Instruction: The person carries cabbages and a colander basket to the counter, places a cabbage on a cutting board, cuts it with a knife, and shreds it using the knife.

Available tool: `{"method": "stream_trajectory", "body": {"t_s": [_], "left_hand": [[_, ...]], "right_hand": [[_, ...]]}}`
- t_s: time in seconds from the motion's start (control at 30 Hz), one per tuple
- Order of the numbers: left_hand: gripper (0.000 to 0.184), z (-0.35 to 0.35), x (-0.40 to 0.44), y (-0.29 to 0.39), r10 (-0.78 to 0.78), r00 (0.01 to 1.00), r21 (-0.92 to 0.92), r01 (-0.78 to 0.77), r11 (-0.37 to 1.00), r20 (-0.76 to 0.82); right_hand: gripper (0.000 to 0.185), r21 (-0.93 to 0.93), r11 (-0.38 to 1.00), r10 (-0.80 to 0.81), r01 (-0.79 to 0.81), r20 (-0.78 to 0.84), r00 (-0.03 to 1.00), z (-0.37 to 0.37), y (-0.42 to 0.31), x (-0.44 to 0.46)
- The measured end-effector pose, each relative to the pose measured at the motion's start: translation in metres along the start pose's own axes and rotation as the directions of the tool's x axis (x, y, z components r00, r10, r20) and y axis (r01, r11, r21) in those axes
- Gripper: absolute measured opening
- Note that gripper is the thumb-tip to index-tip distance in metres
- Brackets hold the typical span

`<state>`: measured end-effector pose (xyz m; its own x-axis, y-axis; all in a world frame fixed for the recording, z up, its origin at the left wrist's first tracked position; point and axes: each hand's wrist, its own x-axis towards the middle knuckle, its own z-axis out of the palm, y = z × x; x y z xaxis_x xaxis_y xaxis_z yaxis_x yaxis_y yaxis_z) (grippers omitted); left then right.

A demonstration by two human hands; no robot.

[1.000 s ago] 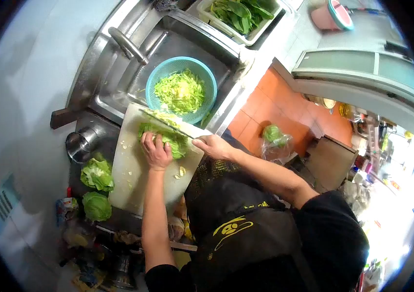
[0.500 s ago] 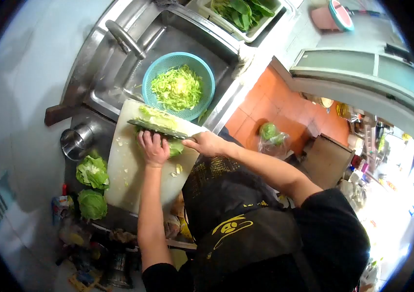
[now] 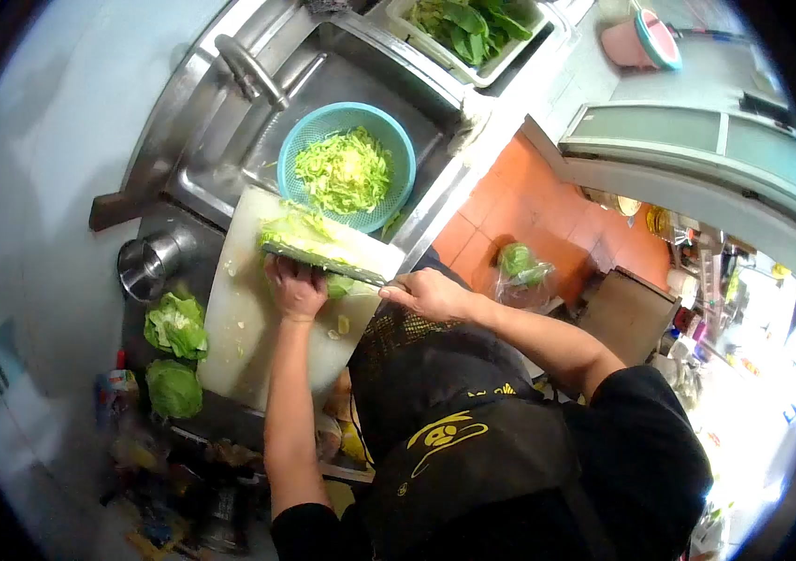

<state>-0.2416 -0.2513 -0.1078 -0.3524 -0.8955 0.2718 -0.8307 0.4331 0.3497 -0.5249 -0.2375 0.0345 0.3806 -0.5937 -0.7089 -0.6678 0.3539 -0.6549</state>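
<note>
My right hand (image 3: 435, 295) is closed around the handle of a kitchen knife (image 3: 323, 262), whose dark, wide blade lies across a cutting board (image 3: 239, 351). Just behind the blade, my left hand (image 3: 299, 294) presses with bent fingers on a piece of green cabbage (image 3: 349, 285), partly hidden by the knife. Beyond the blade, cut cabbage shreds (image 3: 318, 232) lie on the board's far end. In the sink, a blue colander (image 3: 402, 192) holds a heap of shredded cabbage (image 3: 344, 173).
Two cabbage heads (image 3: 174, 388) and a steel pot (image 3: 148, 265) stand left of the board. A faucet (image 3: 253, 70) reaches over the sink (image 3: 216, 150). A white bin (image 3: 482, 77) of leafy greens is at the top. On the floor lies a bagged cabbage (image 3: 520, 266).
The knife and my right hand have moved slightly right and toward me. More cut cabbage shows beyond the blade. My left hand stays nearly in place.
</note>
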Motion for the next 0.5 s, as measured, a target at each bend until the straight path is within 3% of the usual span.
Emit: {"method": "stream_trajectory", "body": {"t_s": [0.1, 0.2, 0.27, 0.33, 0.43, 0.5], "left_hand": [[0.041, 0.001, 0.003, 0.003, -0.002, 1.0, 0.002, 0.002, 1.0, -0.012], [0.032, -0.008, 0.017, 0.01, -0.012, 0.998, -0.043, 0.009, 0.999, -0.055], [0.026, -0.006, 0.006, 0.004, -0.044, 0.999, -0.017, 0.045, 0.999, 0.032], [0.023, -0.004, 0.006, 0.004, -0.052, 0.997, -0.006, 0.052, 0.999, 0.054], [0.021, -0.009, 0.011, 0.008, -0.017, 1.0, -0.008, 0.017, 1.0, 0.005], [0.022, -0.008, 0.011, 0.012, -0.02, 0.998, -0.034, 0.019, 0.999, -0.051]], "right_hand": [[0.059, 0.047, 0.998, 0.036, -0.037, 0.03, 0.999, 0.001, -0.009, 0.009], [0.062, 0.05, 0.997, -0.059, 0.064, -0.082, 0.995, 0.014, -0.001, 0.029], [0.068, 0.019, 1.0, -0.003, 0.004, -0.05, 0.999, 0.025, 0.009, 0.057], [0.057, -0.037, 0.999, 0.01, -0.01, -0.001, 1.0, 0.026, 0.009, 0.073], [0.055, 0.011, 0.976, -0.214, 0.218, -0.167, 0.963, 0.05, 0.043, 0.086], [0.054, 0.179, 0.983, -0.024, 0.033, -0.053, 0.998, 0.037, 0.037, 0.075]]}}
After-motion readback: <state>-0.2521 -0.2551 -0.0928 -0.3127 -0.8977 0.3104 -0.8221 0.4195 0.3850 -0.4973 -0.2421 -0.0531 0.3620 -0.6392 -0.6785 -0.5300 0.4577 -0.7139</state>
